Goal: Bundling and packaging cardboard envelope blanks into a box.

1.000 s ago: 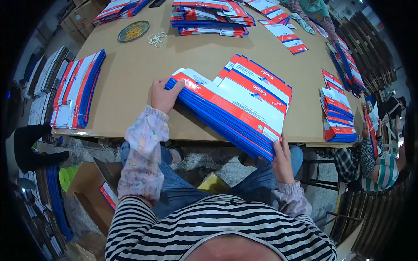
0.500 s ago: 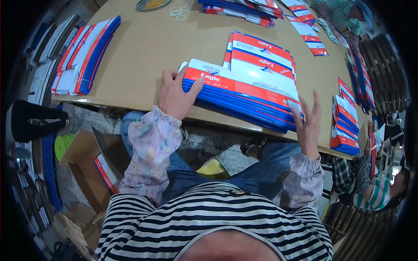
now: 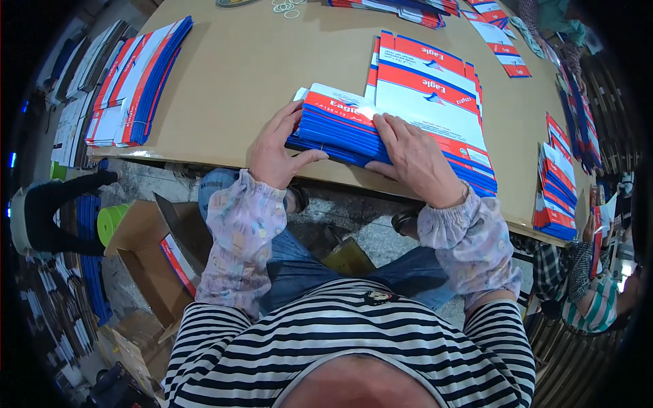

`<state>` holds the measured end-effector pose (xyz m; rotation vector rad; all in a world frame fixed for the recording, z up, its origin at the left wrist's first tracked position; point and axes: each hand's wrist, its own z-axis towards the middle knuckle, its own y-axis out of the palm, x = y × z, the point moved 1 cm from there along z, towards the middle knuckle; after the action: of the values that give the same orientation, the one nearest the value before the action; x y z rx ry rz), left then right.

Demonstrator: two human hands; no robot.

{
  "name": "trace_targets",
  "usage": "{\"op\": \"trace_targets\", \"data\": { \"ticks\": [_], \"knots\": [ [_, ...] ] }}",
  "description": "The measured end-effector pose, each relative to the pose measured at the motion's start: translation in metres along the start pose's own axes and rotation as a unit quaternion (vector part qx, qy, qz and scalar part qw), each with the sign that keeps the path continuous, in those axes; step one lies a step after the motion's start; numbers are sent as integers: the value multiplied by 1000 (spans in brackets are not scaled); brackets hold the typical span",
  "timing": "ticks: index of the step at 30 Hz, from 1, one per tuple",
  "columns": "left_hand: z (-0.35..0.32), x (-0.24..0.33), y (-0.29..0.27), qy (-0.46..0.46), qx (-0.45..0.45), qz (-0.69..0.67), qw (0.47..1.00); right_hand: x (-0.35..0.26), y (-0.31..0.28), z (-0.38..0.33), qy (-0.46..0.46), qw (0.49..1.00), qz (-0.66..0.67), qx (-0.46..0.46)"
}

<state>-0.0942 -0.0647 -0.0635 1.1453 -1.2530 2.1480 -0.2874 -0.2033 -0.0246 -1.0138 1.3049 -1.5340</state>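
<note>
A stack of flat folded cartons (image 3: 340, 132), white and red with blue edges, lies at the table's front edge. My left hand (image 3: 277, 151) is at its left end, fingers along the side and thumb against the lower front edge. My right hand (image 3: 415, 155) grips the front long edge near the middle, fingers over the top carton and thumb low on the blue edges. Behind the stack, overlapping it, lie more flat cartons (image 3: 428, 102), their print facing the other way. The undersides of both grips are hidden.
The brown table (image 3: 224, 88) carries another carton stack (image 3: 136, 85) on the left and a smaller one (image 3: 558, 183) at the right edge. Pale rubber bands (image 3: 286, 9) lie at the back. Below stands an open cardboard box (image 3: 146, 265). A co-worker's striped sleeve (image 3: 590, 307) shows at far right.
My right hand has moved left from the stack's right end and now grips its front edge. My left hand remains at the left end. The view has shifted slightly.
</note>
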Motion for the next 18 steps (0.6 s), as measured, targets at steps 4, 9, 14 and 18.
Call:
{"op": "trace_targets", "data": {
  "ticks": [4, 9, 14, 18],
  "knots": [
    [-3, -11, 0, 47, 5, 8, 999, 6, -23, 12, 20, 994, 41, -98],
    [-9, -14, 0, 123, 34, 20, 992, 7, -28, 15, 24, 996, 53, -71],
    [-23, -8, 10, 117, 116, 30, 986, 3, -28, 20, -104, 991, 19, 77],
    [-24, 34, -8, 222, 192, 51, 955, 11, -30, 13, -89, 995, 27, 36]
  ]
}}
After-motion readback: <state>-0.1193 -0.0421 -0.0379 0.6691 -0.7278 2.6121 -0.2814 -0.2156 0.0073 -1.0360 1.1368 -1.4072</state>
